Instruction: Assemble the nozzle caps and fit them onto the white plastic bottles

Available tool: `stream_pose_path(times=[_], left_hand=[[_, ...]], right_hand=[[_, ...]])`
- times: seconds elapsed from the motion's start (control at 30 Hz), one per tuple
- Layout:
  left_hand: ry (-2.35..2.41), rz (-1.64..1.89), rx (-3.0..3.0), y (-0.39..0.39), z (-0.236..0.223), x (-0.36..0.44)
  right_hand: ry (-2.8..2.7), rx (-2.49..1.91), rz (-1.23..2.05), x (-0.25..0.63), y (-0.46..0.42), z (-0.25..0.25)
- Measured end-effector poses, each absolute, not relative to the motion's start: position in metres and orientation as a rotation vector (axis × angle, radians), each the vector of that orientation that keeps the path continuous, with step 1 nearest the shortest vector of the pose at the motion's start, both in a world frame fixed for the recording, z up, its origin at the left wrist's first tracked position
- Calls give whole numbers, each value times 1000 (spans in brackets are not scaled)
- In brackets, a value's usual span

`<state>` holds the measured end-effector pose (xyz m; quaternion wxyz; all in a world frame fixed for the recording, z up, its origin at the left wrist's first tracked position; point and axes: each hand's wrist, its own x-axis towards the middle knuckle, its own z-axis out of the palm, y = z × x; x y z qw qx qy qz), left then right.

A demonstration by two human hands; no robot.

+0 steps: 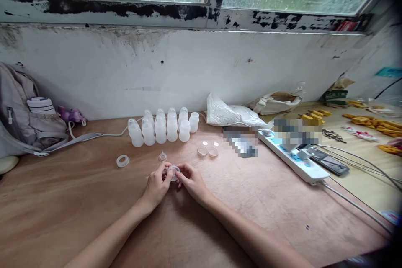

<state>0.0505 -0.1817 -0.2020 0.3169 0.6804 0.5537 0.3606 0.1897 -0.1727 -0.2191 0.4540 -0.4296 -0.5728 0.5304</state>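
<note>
My left hand (159, 183) and my right hand (191, 181) meet over the table, fingers pinched on opposite sides of a clear round plastic ring (173, 172). My fingers cover part of its rim. Just beyond them a clear bottle nipple (163, 156) lies on the wood, tip up. A whitish collar ring (122, 161) is farther left. To the right are two clear round caps (207, 151) side by side, with two small white discs (210, 144) behind. Several frosted baby bottles (161, 127) stand upright in rows farther back, most with clear tops.
A white power strip (293, 157) with plugs and cables lies at right, near a dark phone (329, 162). White plastic packaging (232, 113) and a beige bag (276, 102) rest by the wall. A backpack (19, 109) sits at left. Yellow items (370, 121) lie far right.
</note>
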Motion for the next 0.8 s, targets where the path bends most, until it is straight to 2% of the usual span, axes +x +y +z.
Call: stream_pose_path(times=[0.33,0.8], left_hand=[[1402,961,1812,-180,-205,50],[1530,939,1922,-183,-205,50]], right_hand=[[-1639,-1150,927,195,-174,-209],[-1692,-1156,908,192,-175,-209]])
